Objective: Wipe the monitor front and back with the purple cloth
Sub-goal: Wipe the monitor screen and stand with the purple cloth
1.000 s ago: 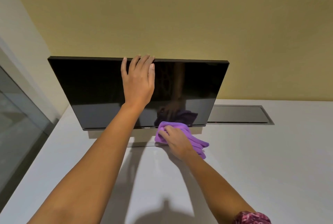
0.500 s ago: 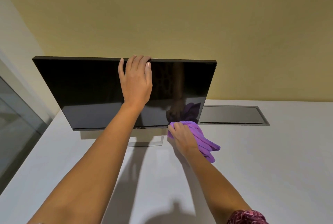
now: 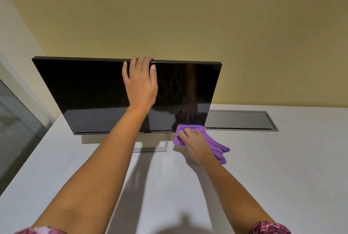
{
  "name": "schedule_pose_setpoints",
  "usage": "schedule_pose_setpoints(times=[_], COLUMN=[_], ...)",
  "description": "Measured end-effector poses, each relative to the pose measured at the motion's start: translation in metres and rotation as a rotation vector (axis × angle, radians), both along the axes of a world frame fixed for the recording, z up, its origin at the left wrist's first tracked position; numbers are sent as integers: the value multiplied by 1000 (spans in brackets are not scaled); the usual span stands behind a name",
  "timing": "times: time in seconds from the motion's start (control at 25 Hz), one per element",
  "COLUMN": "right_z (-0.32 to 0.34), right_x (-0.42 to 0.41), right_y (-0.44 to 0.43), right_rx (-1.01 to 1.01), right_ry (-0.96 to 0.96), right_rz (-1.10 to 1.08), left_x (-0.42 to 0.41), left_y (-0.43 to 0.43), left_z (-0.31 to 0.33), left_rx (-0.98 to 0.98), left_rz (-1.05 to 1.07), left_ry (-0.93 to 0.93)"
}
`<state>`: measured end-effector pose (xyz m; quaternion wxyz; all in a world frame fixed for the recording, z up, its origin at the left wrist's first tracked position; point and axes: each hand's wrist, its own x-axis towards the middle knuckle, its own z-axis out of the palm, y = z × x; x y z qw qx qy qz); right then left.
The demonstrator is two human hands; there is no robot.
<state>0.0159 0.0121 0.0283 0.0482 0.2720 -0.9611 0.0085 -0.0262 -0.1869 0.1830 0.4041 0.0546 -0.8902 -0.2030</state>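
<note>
A black monitor (image 3: 90, 94) with its screen off stands on a silver stand (image 3: 162, 147) on the white desk (image 3: 273, 177). My left hand (image 3: 140, 85) lies against the upper middle of the screen, and its fingers hook over the top edge. My right hand (image 3: 195, 144) grips the bunched purple cloth (image 3: 216, 145) and presses it against the screen's lower right corner at the bottom bezel. The cloth's loose end trails to the right onto the desk. The monitor's back is hidden.
A grey cable hatch (image 3: 239, 119) is set flush into the desk right of the monitor. A yellow wall (image 3: 188, 17) rises just behind. A glass panel (image 3: 13, 126) borders the desk's left edge.
My right hand has slid the cloth to the right along the screen's bottom edge, from near the middle to the lower right corner. My left hand's fingers now curl further over the top edge.
</note>
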Motion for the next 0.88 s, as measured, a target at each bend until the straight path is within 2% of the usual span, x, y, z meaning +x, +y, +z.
schedule_pose_setpoints(times=[0.08,0.28,0.56,0.8,0.88], right_z=[-5,-20,-15,-13,-11], right_x=[-6,-12,-23,-30,-31], right_y=[-2,-2,8,15,11], right_rx=[-6,160,222,418,394], right_ry=[27,130,101,71,-52], right_rz=[38,-5,-72,-121,-260], left_x=[0,-3,-3,-3,-3], left_y=[2,4,3,3,2], left_z=[-1,-2,-2,-2,-1], left_rx=[2,21,5,17,13], left_rz=[7,20,24,1,-2], left_ry=[8,26,15,10,2])
